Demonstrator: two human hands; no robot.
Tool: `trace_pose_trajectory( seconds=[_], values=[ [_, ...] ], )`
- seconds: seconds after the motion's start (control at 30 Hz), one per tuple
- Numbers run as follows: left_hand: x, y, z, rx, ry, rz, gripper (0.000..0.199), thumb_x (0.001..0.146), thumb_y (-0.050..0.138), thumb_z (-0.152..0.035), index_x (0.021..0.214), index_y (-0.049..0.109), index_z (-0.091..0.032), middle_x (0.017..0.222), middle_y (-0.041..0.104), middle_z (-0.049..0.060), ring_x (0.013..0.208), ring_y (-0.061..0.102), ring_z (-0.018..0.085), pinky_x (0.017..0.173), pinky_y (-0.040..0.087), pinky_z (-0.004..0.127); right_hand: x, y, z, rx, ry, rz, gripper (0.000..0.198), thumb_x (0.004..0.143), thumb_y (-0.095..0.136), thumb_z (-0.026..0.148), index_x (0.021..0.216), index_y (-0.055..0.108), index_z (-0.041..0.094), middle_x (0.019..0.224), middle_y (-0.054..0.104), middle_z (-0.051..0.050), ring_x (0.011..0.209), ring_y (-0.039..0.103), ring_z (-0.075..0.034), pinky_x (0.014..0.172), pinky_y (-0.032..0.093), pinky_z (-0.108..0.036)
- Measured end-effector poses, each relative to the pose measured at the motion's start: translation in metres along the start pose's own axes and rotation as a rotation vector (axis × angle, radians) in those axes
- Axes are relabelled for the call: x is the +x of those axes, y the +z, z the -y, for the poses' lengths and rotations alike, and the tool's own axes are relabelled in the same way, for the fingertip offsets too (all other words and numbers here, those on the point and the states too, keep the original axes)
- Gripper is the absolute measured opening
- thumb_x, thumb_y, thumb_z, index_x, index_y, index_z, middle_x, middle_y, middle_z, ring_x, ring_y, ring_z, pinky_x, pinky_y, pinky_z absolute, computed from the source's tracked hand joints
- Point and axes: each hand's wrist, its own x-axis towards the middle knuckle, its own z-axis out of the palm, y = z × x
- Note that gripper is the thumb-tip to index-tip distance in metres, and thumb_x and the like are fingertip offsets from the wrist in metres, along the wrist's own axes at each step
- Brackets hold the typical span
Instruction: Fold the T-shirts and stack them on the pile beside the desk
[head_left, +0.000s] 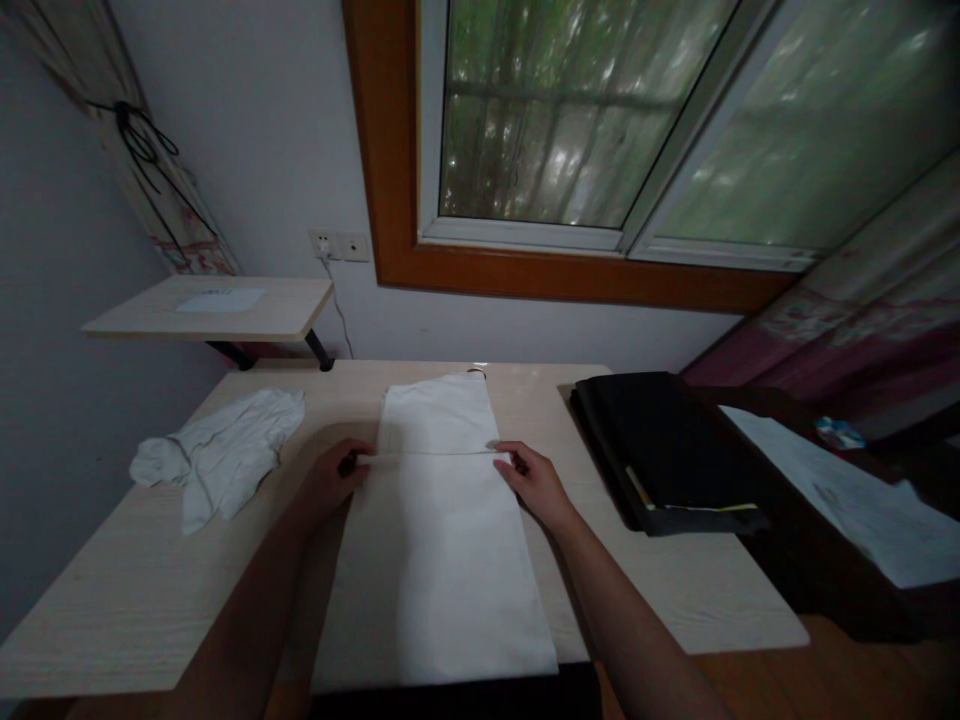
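Observation:
A long white cloth (457, 560) lies flat on the table, its near end reaching the front edge. Across its upper part runs a crease or folded edge, held at both ends. My left hand (341, 473) pinches the cloth at the left end of this line, thumb and fingers closed. At the right end, my right hand (529, 475) grips it the same way. The cloth's far end, beyond the hands, looks slightly uneven. What lies under the cloth is hidden.
A crumpled white cloth (232, 450) lies on the table (120, 600) at left, below a small raised shelf (285, 300) holding a paper (220, 300). A black folder or case (667, 440) rests at right. Farther right are loose papers (847, 500). Behind are a window and a wall socket (339, 245).

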Motion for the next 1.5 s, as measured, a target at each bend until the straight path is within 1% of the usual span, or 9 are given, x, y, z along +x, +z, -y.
trace_pose_trajectory(
  seconds=[0.13,0.23,0.33,0.57,0.67,0.8,0.93,1.13,1.5],
  values=[
    [0.000,-0.002,-0.004,-0.018,0.000,0.041,0.032,0.081,0.060,-0.033,0.109,0.069,-0.020,0.092,0.070,0.003,0.080,0.062,0.019,0.077,0.050,0.031,0.000,0.000,-0.001,-0.018,0.013,-0.002,0.039,0.089,0.062,0.049,0.116,0.071,0.022,0.078,0.060,-0.001,0.071,0.053,-0.018,0.067,0.046,-0.029],
    [0.000,-0.002,-0.006,-0.035,0.006,0.072,0.041,0.082,0.059,-0.036,0.119,0.066,-0.020,0.103,0.071,0.005,0.087,0.063,0.020,0.081,0.051,0.032,0.001,0.000,-0.001,-0.010,0.010,-0.001,0.039,0.089,0.062,0.049,0.116,0.070,0.022,0.080,0.061,-0.002,0.073,0.054,-0.019,0.067,0.046,-0.029],
    [0.000,-0.001,-0.009,-0.011,0.010,0.089,0.051,0.083,0.059,-0.038,0.131,0.061,-0.022,0.111,0.071,0.005,0.085,0.063,0.020,0.080,0.051,0.032,0.001,0.000,0.000,-0.004,0.004,-0.008,0.037,0.089,0.062,0.048,0.115,0.071,0.024,0.082,0.062,-0.002,0.074,0.055,-0.019,0.068,0.046,-0.030],
    [0.000,0.006,-0.004,0.111,-0.014,0.040,0.051,0.090,0.053,-0.040,0.137,0.057,-0.023,0.091,0.068,0.001,0.072,0.059,0.017,0.074,0.048,0.030,0.000,-0.001,0.000,0.021,0.000,-0.006,0.033,0.089,0.063,0.043,0.115,0.071,0.024,0.081,0.062,-0.001,0.072,0.055,-0.018,0.068,0.045,-0.029],
    [0.001,0.007,-0.001,0.129,-0.018,0.034,0.050,0.090,0.053,-0.039,0.136,0.058,-0.022,0.091,0.069,0.002,0.076,0.062,0.018,0.076,0.049,0.030,0.000,-0.001,-0.001,0.025,-0.001,-0.007,0.033,0.089,0.064,0.043,0.115,0.072,0.024,0.081,0.062,-0.001,0.072,0.055,-0.018,0.068,0.045,-0.028],
    [0.001,0.008,-0.003,0.101,0.008,0.017,0.045,0.089,0.055,-0.037,0.131,0.062,-0.024,0.116,0.071,0.005,0.095,0.067,0.021,0.089,0.050,0.033,0.000,-0.001,-0.003,0.029,-0.002,-0.004,0.033,0.090,0.063,0.044,0.115,0.072,0.024,0.083,0.063,-0.001,0.073,0.056,-0.018,0.069,0.045,-0.029],
    [0.002,0.007,-0.006,0.100,0.012,0.002,0.042,0.088,0.055,-0.038,0.126,0.065,-0.023,0.124,0.071,0.006,0.110,0.066,0.024,0.102,0.048,0.037,0.000,-0.001,-0.003,0.022,0.001,-0.005,0.034,0.090,0.063,0.045,0.114,0.072,0.023,0.083,0.063,-0.002,0.073,0.056,-0.018,0.068,0.045,-0.028],
    [0.003,0.008,-0.005,0.105,0.063,-0.030,0.041,0.088,0.055,-0.039,0.122,0.068,-0.021,0.120,0.073,0.007,0.109,0.068,0.025,0.102,0.050,0.040,0.000,-0.001,-0.005,0.026,-0.019,-0.013,0.036,0.090,0.063,0.046,0.115,0.072,0.022,0.078,0.061,0.000,0.069,0.055,-0.016,0.065,0.044,-0.026],
    [0.002,0.011,0.002,0.135,0.103,-0.036,0.039,0.090,0.055,-0.039,0.123,0.068,-0.022,0.121,0.073,0.007,0.110,0.068,0.025,0.102,0.051,0.041,-0.002,-0.001,-0.007,0.018,-0.037,-0.018,0.032,0.090,0.063,0.043,0.114,0.073,0.023,0.082,0.065,-0.001,0.073,0.058,-0.017,0.066,0.045,-0.026]
  ],
)
